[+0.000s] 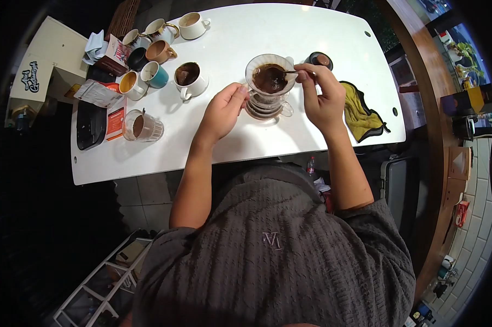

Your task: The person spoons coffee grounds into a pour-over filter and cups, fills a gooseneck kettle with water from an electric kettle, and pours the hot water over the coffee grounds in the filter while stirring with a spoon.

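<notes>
A coffee dripper (251, 70) with a pale paper filter sits on a glass server (269, 113), which has a clear handle at its right. Dark wet coffee (268, 82) lies inside the filter. At the dripper's left side, my left hand (225, 113) is closed with thumb and fingers against it; the exact grip point is partly hidden. My right hand (323, 97) pinches the handle of a spoon (292, 72), whose tip reaches into the coffee.
Several cups stand on the white table (229, 144), among them a white mug (193, 87) of dark liquid. A glass (142, 128) with brown contents is left. A yellow-green cloth (361, 114) and a small dark round container (321, 60) lie right.
</notes>
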### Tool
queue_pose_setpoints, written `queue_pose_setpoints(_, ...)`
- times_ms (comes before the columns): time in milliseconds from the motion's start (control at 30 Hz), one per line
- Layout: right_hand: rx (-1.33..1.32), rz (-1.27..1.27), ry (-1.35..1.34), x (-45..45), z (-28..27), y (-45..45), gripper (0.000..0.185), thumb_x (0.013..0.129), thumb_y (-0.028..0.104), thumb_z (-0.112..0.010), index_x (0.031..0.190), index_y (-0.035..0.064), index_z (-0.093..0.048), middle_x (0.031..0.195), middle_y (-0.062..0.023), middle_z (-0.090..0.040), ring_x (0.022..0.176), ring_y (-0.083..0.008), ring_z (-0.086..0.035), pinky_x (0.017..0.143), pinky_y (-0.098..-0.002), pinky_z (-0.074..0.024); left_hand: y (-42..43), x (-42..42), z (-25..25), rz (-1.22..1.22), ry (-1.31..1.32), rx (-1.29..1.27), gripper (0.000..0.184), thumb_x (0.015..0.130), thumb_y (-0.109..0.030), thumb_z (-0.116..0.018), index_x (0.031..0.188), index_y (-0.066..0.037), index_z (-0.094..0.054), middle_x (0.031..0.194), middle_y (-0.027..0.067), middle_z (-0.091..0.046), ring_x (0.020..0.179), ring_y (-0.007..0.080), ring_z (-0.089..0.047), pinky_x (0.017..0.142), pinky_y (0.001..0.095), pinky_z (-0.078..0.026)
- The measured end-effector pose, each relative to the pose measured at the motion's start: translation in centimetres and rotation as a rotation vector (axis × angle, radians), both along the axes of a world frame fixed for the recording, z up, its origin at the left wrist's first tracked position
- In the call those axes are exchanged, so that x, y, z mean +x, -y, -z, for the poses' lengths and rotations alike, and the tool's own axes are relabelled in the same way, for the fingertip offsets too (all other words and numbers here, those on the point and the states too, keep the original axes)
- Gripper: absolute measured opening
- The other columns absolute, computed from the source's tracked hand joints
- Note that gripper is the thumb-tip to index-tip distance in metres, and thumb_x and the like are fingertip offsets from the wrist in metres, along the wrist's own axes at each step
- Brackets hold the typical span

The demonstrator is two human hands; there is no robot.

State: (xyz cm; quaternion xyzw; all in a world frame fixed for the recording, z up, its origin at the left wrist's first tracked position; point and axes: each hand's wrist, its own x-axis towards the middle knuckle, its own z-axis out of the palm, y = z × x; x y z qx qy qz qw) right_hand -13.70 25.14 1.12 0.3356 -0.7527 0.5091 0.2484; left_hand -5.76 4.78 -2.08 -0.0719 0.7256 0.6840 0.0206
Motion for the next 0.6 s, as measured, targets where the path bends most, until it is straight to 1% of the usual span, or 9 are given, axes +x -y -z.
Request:
queue_pose_setpoints(33,0.003,-0.002,0.000,-0.2,0.0,-0.1,0.011,0.084,0.002,-0.064,0.093,0.0045,-0.067,0.075,-0.0065,-0.063,0.065,-0.0169,-0.058,0.060,-0.0270,-0.0465,0.0,0.0,0.0,-0.008,0.003,-0.007,0.031,0.100,-0.028,-0.043,0.089,-0.002,-0.056,0.072,-0.0009,-0.050,0.065,0.0066,-0.042,0.061,0.0216,-0.038)
queue_pose_setpoints(100,0.093,0.003,-0.044,-0.5,0.0,-0.5,0.010,0.083,0.002,-0.064,0.093,0.0050,-0.067,0.075,-0.0066,-0.062,0.065,-0.0178,-0.056,0.061,-0.0276,-0.0455,-0.1,0.1,0.0,-0.018,0.006,-0.011,0.032,0.100,-0.028,-0.044,0.089,-0.001,-0.056,0.073,-0.0004,-0.051,0.066,0.0070,-0.043,0.062,0.0220,-0.039)
queue_pose_setpoints(167,0.115,-0.013,-0.056,-0.6,-0.2,-0.6,0.010,0.083,0.002,-0.064,0.093,0.0053,-0.067,0.075,-0.0066,-0.062,0.066,-0.0181,-0.056,0.061,-0.0276,-0.0449,-0.2,0.1,-0.3,-0.027,-0.037,-0.040,0.033,0.100,-0.028,-0.045,0.089,0.000,-0.057,0.073,0.0003,-0.053,0.068,0.0080,-0.046,0.065,0.0228,-0.041)
queue_pose_setpoints(267,0.138,-0.027,-0.037,-0.5,0.0,-0.7,0.010,0.083,0.002,-0.064,0.092,0.0053,-0.067,0.076,-0.0064,-0.062,0.066,-0.0184,-0.056,0.061,-0.0275,-0.0444,-0.3,0.1,-0.3,-0.039,-0.034,-0.022,0.033,0.099,-0.027,-0.047,0.089,0.002,-0.059,0.074,0.0012,-0.055,0.069,0.0085,-0.048,0.067,0.0231,-0.042)
queue_pose_setpoints(400,0.113,-0.008,0.019,-0.1,0.5,-0.6,0.008,0.085,0.003,-0.062,0.092,0.0029,-0.066,0.076,-0.0064,-0.063,0.065,-0.0179,-0.059,0.063,-0.0274,-0.0454,-0.4,0.2,-0.3,-0.060,-0.035,-0.013,0.031,0.098,-0.026,-0.049,0.088,0.002,-0.060,0.072,0.0012,-0.056,0.067,0.0076,-0.047,0.064,0.0224,-0.041)
queue_pose_setpoints(433,0.113,-0.008,0.019,0.0,0.7,-0.4,0.008,0.085,0.003,-0.062,0.092,0.0029,-0.066,0.076,-0.0064,-0.063,0.065,-0.0179,-0.059,0.063,-0.0274,-0.0454,-0.4,0.2,-0.5,-0.050,-0.015,-0.027,0.030,0.099,-0.026,-0.049,0.088,0.000,-0.059,0.073,0.0002,-0.055,0.066,0.0063,-0.046,0.063,0.0208,-0.040)
queue_pose_setpoints(500,0.018,0.043,0.127,0.2,1.2,0.0,0.007,0.088,0.006,-0.060,0.091,0.0026,-0.065,0.071,-0.0052,-0.064,0.063,-0.0159,-0.062,0.065,-0.0269,-0.0454,-0.3,0.2,-0.7,-0.039,0.006,-0.042,0.029,0.099,-0.026,-0.048,0.087,-0.002,-0.059,0.074,-0.0008,-0.055,0.066,0.0049,-0.045,0.061,0.0192,-0.038)
queue_pose_setpoints(533,0.018,0.044,0.128,0.3,1.3,0.1,0.007,0.088,0.006,-0.060,0.091,0.0026,-0.065,0.071,-0.0052,-0.064,0.063,-0.0159,-0.062,0.065,-0.0269,-0.0454,-0.3,0.2,-0.8,-0.038,0.008,-0.031,0.029,0.099,-0.026,-0.049,0.087,-0.002,-0.059,0.074,-0.0005,-0.055,0.066,0.0050,-0.045,0.061,0.0192,-0.039)
queue_pose_setpoints(600,0.018,0.128,0.152,0.5,1.4,0.3,0.009,0.091,0.010,-0.058,0.091,0.0040,-0.065,0.064,-0.0035,-0.063,0.059,-0.0140,-0.062,0.067,-0.0263,-0.0447,-0.4,0.3,-0.8,-0.037,0.011,-0.022,0.029,0.099,-0.026,-0.049,0.086,-0.001,-0.059,0.074,-0.0003,-0.055,0.065,0.0051,-0.046,0.061,0.0192,-0.039)
